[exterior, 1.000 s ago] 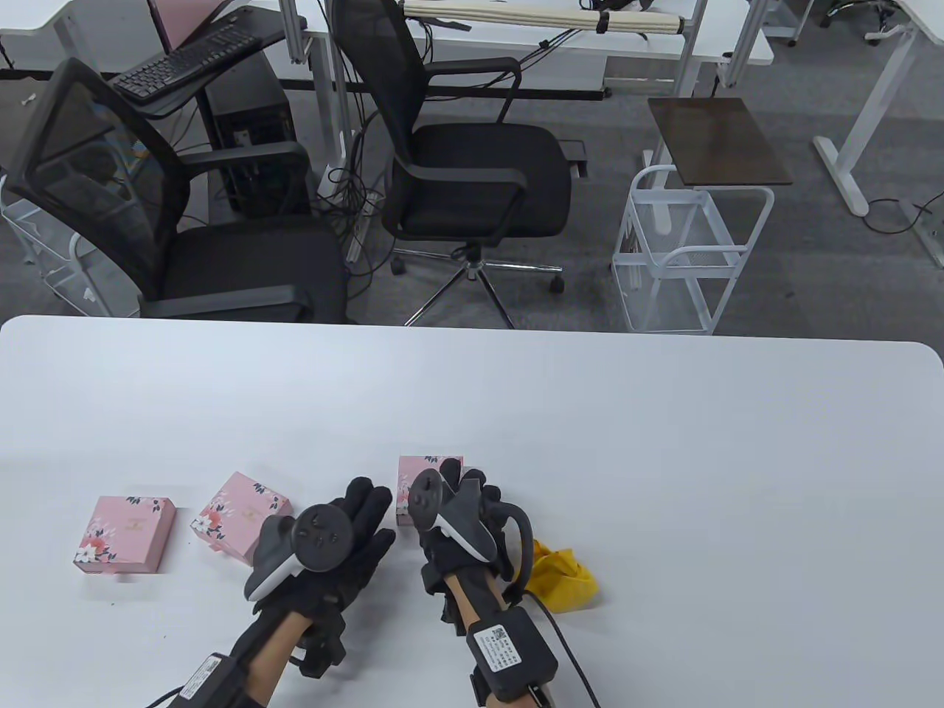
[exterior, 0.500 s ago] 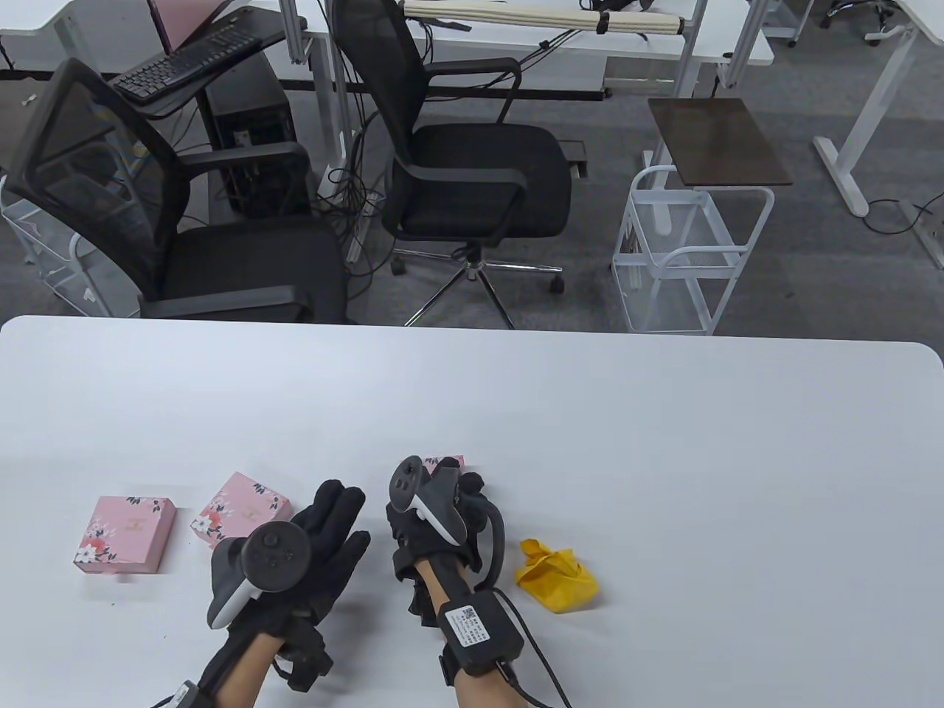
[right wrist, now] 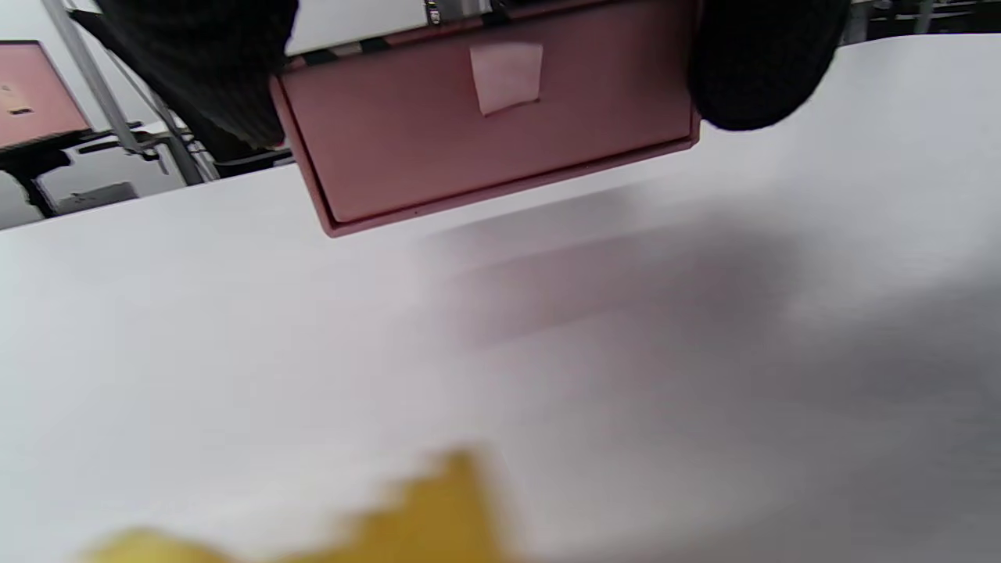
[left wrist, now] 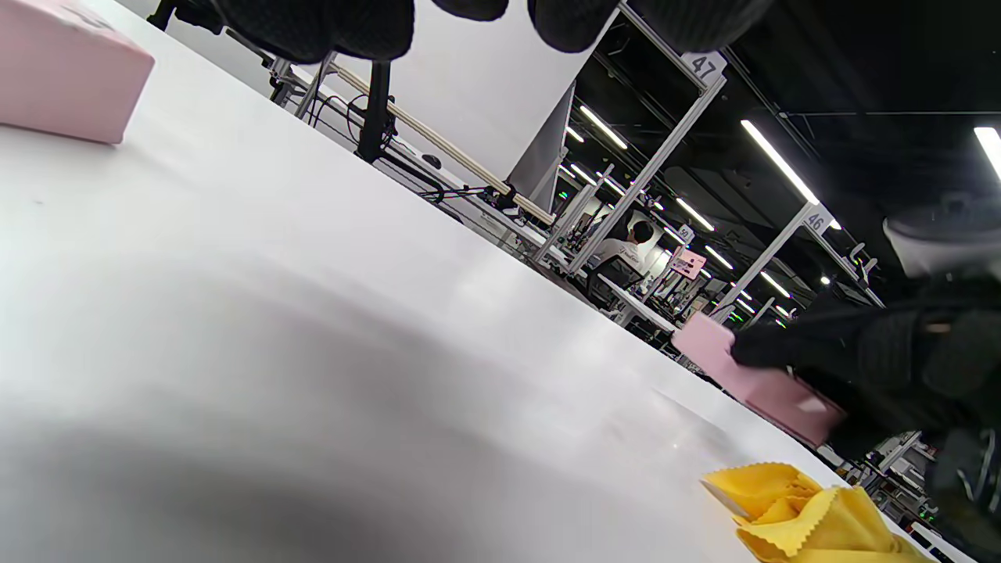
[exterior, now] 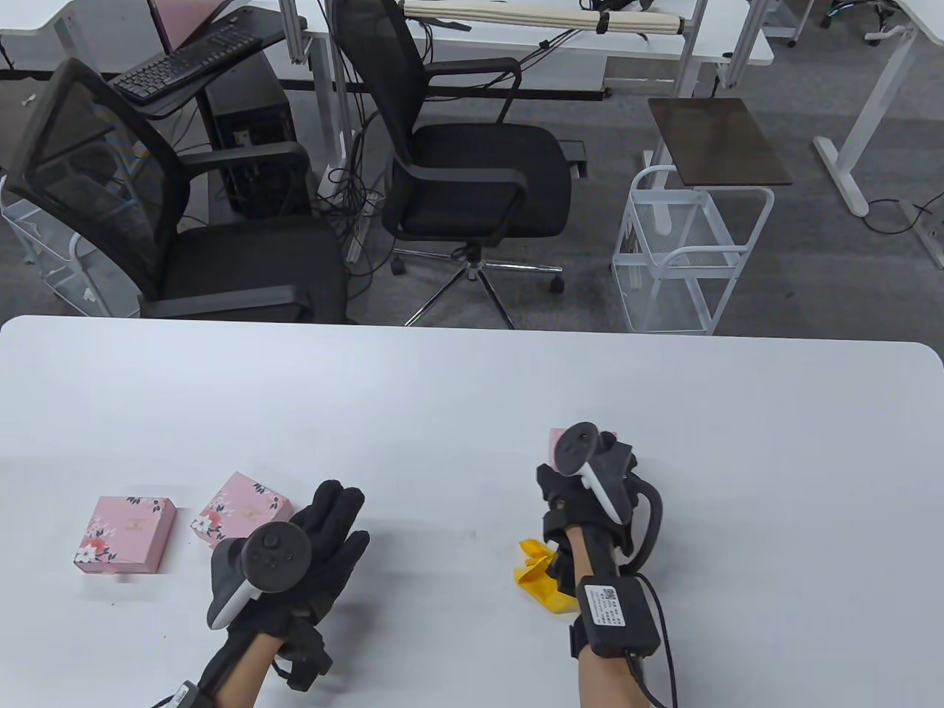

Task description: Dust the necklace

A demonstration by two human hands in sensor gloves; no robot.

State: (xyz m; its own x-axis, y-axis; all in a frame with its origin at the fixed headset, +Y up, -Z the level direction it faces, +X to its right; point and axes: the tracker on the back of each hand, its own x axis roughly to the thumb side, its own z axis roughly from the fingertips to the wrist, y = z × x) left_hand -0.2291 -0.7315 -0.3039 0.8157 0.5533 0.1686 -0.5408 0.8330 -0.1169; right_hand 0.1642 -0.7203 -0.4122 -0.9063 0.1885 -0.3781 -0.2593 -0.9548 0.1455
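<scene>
Tabletop [exterior: 664, 413] has wide bare room beyond and right of the yellow cloth [exterior: 542, 579], its edges well apart from it; two more pink boxes sit far left of the cloth, so I'd work near it. Right hand [exterior: 590, 479], just beyond the cloth, has fingers [right wrist: 762, 70] clamped on opposite sides of the lifted pink box [right wrist: 493, 117]: light, rigid, smooth, best held by the sides. Left hand [exterior: 310, 546] rests flat, fingers straight; necklace not visible, presumably boxed, likely thin and snag-prone.

necklace unseen, pink box [exterior: 554, 440] mostly behind right hand [exterior: 590, 479]
</scene>
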